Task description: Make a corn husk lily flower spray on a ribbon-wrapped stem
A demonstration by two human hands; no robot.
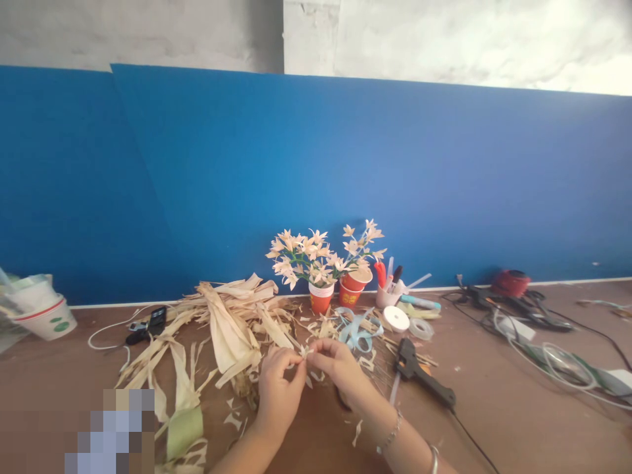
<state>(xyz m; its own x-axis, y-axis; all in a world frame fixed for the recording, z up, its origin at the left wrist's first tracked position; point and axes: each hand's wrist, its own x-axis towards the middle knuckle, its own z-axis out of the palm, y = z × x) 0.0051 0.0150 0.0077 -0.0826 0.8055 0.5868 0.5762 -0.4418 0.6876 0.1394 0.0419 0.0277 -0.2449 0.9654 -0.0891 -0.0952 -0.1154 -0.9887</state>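
The left hand [280, 390] is curling inward, its thumb and index finger rounding into a loop and meeting at the tips on a small, pale, star-shaped flower [304, 353] of thin, papery petals. The right hand [342, 370] is pinching the same flower from the other side, its thumb and index finger closing on it so that the fingers of both hands are almost touching. The flower is hanging just above the brown tabletop [533, 434], between the hands; its exact grip points are too small to tell. Both forearms are reaching in from the lower edge, wrists bending toward each other, and a beaded bracelet [394, 431] and a smooth silvery bangle [434, 459] are circling the right one.

Beyond the left hand, dry, creased, straw-coloured husks [230, 322] are lying in a tangled heap. Behind the hands, a red-and-white paper cup [321, 303] is holding sprays of similar pointed flowers [309, 253]. A black glue gun [424, 378] is resting near the right forearm.
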